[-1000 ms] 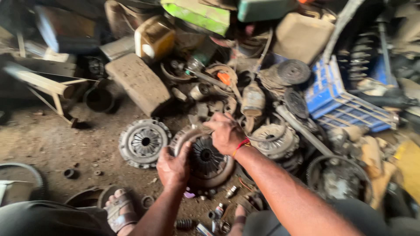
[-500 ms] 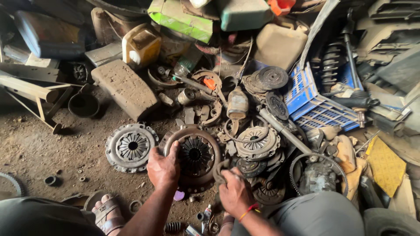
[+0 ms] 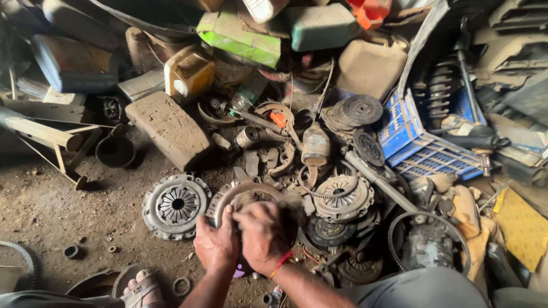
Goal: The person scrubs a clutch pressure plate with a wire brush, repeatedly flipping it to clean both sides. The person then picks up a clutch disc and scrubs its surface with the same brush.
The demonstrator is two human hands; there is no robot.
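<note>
Taking the clutch pressure plate [image 3: 246,199] under the hands as the landmark, the packages sit well behind it in the heap. A yellow plastic jerry can [image 3: 189,73] with a white cap stands up and to the left of it. Right of the can, farther back, a flat green carton [image 3: 238,35] lies tilted, and beside that a grey-green plastic canister [image 3: 321,25] lies on its side. A red container [image 3: 371,10] peeks in at the top edge beyond the canister. A tan, dirt-caked canister [image 3: 371,68] leans below it. Far to the right of the plate a blue plastic crate [image 3: 419,142] lies tipped over, and at the right edge a yellow flat sheet [image 3: 520,225] rests on the ground. No label can be read; any print is too small or too dirty.

The plate itself lies on the dirt floor, round and rusty, its rim showing above the knuckles. The left hand [image 3: 216,244] is clenched over the plate's near left edge. The right hand [image 3: 264,234], a red thread at its wrist, is pressed on the plate's middle beside the left; it is blurred, so whether its fingers are closed on something I cannot tell. Just left of the plate lies a second clutch cover [image 3: 177,205], apart from both hands.
</note>
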